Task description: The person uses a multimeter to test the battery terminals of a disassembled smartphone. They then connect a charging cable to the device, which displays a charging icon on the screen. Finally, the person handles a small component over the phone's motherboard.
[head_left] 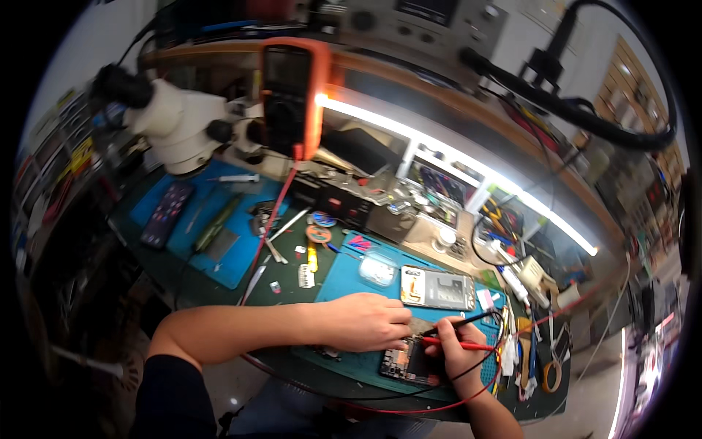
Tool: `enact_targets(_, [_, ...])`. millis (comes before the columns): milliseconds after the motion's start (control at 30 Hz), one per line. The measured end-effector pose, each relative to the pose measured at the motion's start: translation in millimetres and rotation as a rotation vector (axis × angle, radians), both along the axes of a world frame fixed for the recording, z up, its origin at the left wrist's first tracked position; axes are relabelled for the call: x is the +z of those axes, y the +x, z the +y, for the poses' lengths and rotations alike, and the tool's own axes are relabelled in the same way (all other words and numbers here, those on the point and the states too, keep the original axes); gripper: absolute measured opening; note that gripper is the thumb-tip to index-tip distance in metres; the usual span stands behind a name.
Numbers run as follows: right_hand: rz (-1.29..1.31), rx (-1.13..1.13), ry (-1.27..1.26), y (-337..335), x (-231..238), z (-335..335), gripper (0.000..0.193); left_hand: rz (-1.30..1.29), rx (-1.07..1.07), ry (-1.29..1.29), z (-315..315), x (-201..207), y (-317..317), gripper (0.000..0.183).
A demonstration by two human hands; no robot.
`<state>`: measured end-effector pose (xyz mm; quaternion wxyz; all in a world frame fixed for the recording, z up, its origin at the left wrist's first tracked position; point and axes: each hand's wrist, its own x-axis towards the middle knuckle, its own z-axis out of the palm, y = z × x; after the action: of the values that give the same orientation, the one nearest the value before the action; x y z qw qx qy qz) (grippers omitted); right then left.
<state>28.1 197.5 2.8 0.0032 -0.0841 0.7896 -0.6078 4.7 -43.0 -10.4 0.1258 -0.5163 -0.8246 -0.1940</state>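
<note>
An opened phone [398,366] lies on the blue work mat in front of me, its circuit board exposed. My right hand [461,358] grips two multimeter probes, a black one [468,320] and a red one [468,344], like chopsticks. Their tips point left, at the phone's upper edge. Fingers bent, my left hand [365,322] comes in from the left to that same edge; its fingertips meet there, and whatever they hold is hidden. Just beyond both hands rests a second opened phone [439,288], silver inside.
An orange multimeter [314,95] stands at the back, with a red lead [281,197] running forward. A microscope [179,124] is at the left above a blue mat [234,267] with a dark phone [167,214]. Beyond the second phone is a clear plastic box [378,268]. Tape [552,377] lies right.
</note>
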Motion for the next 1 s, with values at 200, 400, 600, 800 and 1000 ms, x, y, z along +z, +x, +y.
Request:
enact_targets(200, [-0.027,0.016,-0.004,-1.1,-7.6,0.3,0.017,0.028,0.09,0.0,-8.8,-2.0,10.1,0.019])
enact_targets(400, [-0.021,0.019,0.019,-0.1,-5.2,3.1,0.018,0.081,0.138,0.0,-6.2,-5.0,11.5,0.019])
enact_targets(600, [-0.014,0.019,0.033,0.7,-5.0,1.1,0.018,0.024,0.147,-0.018,-8.1,-1.5,13.0,0.015])
enact_targets(800, [0.015,-0.004,0.053,0.7,-6.4,-1.5,0.022,0.05,0.116,-0.009,-8.4,-3.2,13.4,0.015])
enact_targets(1000, [-0.017,0.006,0.046,1.2,-3.7,-0.6,0.018,0.019,0.111,-0.035,-8.5,-2.9,12.8,0.015])
